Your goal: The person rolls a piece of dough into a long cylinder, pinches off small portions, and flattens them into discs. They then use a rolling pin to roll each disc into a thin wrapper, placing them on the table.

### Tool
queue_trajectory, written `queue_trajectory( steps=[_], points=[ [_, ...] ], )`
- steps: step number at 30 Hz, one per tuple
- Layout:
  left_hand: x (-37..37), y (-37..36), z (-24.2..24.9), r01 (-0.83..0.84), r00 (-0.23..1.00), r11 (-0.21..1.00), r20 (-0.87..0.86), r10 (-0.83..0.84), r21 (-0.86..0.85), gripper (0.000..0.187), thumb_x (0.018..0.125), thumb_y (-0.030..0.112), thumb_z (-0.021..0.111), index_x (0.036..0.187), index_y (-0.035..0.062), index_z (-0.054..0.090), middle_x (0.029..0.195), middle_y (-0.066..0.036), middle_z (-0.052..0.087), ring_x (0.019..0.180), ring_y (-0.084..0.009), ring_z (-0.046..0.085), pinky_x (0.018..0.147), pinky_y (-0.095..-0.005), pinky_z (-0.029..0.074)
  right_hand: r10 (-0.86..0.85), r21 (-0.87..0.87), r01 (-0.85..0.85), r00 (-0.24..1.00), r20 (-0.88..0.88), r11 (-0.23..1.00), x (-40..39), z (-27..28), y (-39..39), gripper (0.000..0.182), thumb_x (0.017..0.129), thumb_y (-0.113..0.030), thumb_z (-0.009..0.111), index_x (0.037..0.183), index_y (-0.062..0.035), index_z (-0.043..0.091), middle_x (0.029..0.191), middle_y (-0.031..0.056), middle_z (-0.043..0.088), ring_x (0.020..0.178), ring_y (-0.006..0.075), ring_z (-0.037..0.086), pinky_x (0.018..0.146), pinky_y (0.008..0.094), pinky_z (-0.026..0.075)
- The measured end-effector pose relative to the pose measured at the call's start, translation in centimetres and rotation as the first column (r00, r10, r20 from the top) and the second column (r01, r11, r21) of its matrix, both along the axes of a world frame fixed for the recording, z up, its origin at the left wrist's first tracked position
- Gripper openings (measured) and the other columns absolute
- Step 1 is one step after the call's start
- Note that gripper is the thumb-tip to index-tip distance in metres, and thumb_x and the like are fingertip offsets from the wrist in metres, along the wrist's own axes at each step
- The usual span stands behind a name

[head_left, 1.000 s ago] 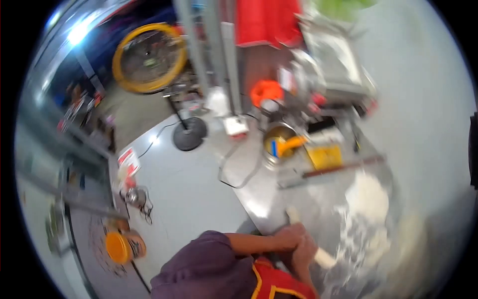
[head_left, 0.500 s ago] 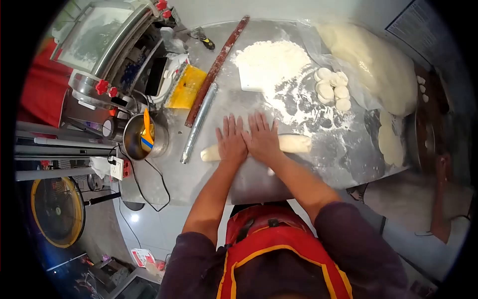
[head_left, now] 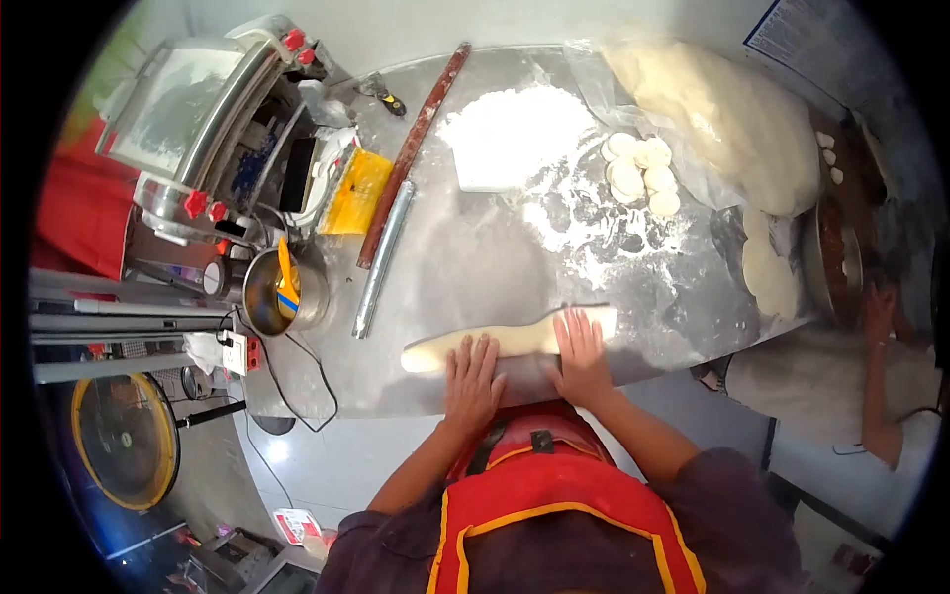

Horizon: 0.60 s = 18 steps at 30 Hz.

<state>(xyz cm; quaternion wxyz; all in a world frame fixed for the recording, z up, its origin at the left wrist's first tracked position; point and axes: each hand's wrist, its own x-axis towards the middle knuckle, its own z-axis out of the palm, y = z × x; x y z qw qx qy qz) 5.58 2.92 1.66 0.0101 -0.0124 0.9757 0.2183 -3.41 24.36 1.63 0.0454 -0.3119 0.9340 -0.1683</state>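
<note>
A long roll of pale dough (head_left: 520,341) lies across the front of the metal table. My left hand (head_left: 475,378) rests near its left part, fingertips on the dough, fingers stretched out. Farther right, my right hand (head_left: 582,358) lies flat over the roll with its fingers extended. Both palms sit at the near side of the dough, close to the table's front edge. Beyond the roll is a heap of white flour (head_left: 510,134), thinning into a dusting toward the right. Several small dough pieces (head_left: 638,170) are clustered beside the flour.
A large dough mass (head_left: 712,119) under plastic lies at the back right. To the left are a red-brown rod (head_left: 416,148), a silvery rolling pin (head_left: 384,259), a yellow scraper (head_left: 357,193), a metal pot (head_left: 315,297) and a machine (head_left: 208,109). Another person's hand (head_left: 879,309) shows at far right.
My hands have moved apart and back toward me, from the middle of the roll. The dough has come nearer the table's front edge and looks longer. Another person's hand has appeared at right.
</note>
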Motion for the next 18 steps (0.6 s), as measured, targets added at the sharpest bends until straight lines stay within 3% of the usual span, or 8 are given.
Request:
queue_trajectory(
  steps=[4, 7, 10, 11, 13, 15, 16, 18],
  points=[
    [-8.9, -2.3, -0.2, -0.083, 0.996, 0.976, -0.036, 0.077, -0.201, 0.061, 0.095, 0.038, 0.051, 0.146, 0.0068, 0.038, 0.155, -0.015, 0.031, 0.144, -0.0378, 0.024, 0.114, -0.0613, 0.016, -0.166, 0.047, 0.175, 0.974, -0.153, 0.983, -9.2, -1.5, -4.9, 0.076, 0.089, -0.048, 0.058, 0.146, -0.0021, 0.036, 0.150, 0.0220, 0.036, 0.142, 0.0356, 0.030, 0.113, 0.0604, 0.020],
    [-15.3, -4.1, -0.2, -0.190, 0.982, 0.957, -0.046, 0.185, -0.220, 0.060, 0.098, 0.041, 0.045, 0.147, 0.0090, 0.038, 0.156, -0.015, 0.030, 0.145, -0.0363, 0.023, 0.115, -0.0607, 0.014, -0.297, 0.053, 0.314, 0.932, -0.208, 0.948, -15.1, -2.7, -7.1, 0.072, 0.093, -0.050, 0.051, 0.148, -0.0057, 0.034, 0.154, 0.0185, 0.033, 0.143, 0.0333, 0.028, 0.113, 0.0626, 0.017],
    [-16.9, -5.3, -0.6, -0.203, 0.975, 0.954, -0.135, 0.176, -0.222, 0.056, 0.100, 0.042, 0.042, 0.147, 0.0108, 0.040, 0.155, -0.015, 0.032, 0.145, -0.0340, 0.023, 0.115, -0.0591, 0.014, -0.343, 0.072, 0.367, 0.911, -0.229, 0.927, -16.3, -1.7, -7.4, 0.069, 0.096, -0.051, 0.047, 0.149, -0.0081, 0.034, 0.156, 0.0160, 0.029, 0.145, 0.0335, 0.025, 0.114, 0.0628, 0.015],
    [-15.6, -5.2, -1.1, -0.119, 0.991, 0.947, -0.101, 0.092, -0.298, 0.055, 0.100, 0.041, 0.042, 0.146, 0.0120, 0.041, 0.155, -0.014, 0.033, 0.145, -0.0331, 0.025, 0.115, -0.0574, 0.015, -0.301, 0.049, 0.317, 0.932, -0.201, 0.947, -15.0, -1.5, -6.8, 0.068, 0.095, -0.048, 0.050, 0.148, -0.0089, 0.035, 0.156, 0.0166, 0.029, 0.144, 0.0350, 0.025, 0.114, 0.0623, 0.015],
    [-11.5, -4.8, 0.6, 0.098, 0.992, 0.985, 0.091, -0.086, -0.140, 0.060, 0.094, 0.042, 0.052, 0.146, 0.0146, 0.042, 0.153, -0.014, 0.036, 0.143, -0.0343, 0.028, 0.113, -0.0585, 0.021, -0.123, 0.132, 0.134, 0.988, -0.088, 0.982, -10.2, 1.0, -4.0, 0.068, 0.093, -0.045, 0.054, 0.147, -0.0091, 0.036, 0.154, 0.0173, 0.031, 0.143, 0.0380, 0.026, 0.113, 0.0622, 0.016],
    [-5.8, -3.8, -0.6, 0.084, 0.992, 0.980, -0.080, -0.100, -0.182, 0.064, 0.090, 0.044, 0.058, 0.146, 0.0161, 0.043, 0.151, -0.013, 0.038, 0.142, -0.0354, 0.029, 0.112, -0.0597, 0.022, -0.023, 0.030, 0.026, 0.994, -0.104, 0.999, -5.3, 0.7, -0.1, 0.076, 0.086, -0.046, 0.062, 0.148, -0.0104, 0.035, 0.152, 0.0198, 0.032, 0.140, 0.0425, 0.028, 0.114, 0.0621, 0.015],
    [-4.5, -3.2, -0.5, 0.100, 0.991, 0.975, -0.072, -0.116, -0.197, 0.064, 0.090, 0.044, 0.058, 0.146, 0.0166, 0.042, 0.151, -0.013, 0.038, 0.142, -0.0361, 0.029, 0.112, -0.0600, 0.022, -0.022, 0.128, 0.022, 1.000, 0.000, 0.991, -2.7, 0.8, 1.4, 0.082, 0.083, -0.047, 0.065, 0.150, -0.0106, 0.034, 0.152, 0.0209, 0.032, 0.140, 0.0438, 0.029, 0.114, 0.0625, 0.015],
    [-1.7, -2.4, 0.7, 0.144, 0.988, 0.964, -0.022, -0.152, -0.222, 0.066, 0.089, 0.046, 0.059, 0.146, 0.0176, 0.042, 0.151, -0.013, 0.038, 0.142, -0.0373, 0.029, 0.112, -0.0607, 0.022, -0.005, 0.061, 0.005, 1.000, -0.008, 0.998, -1.0, 0.7, 2.7, 0.085, 0.082, -0.047, 0.066, 0.150, -0.0084, 0.032, 0.152, 0.0226, 0.030, 0.140, 0.0447, 0.028, 0.114, 0.0627, 0.016]
  ],
)
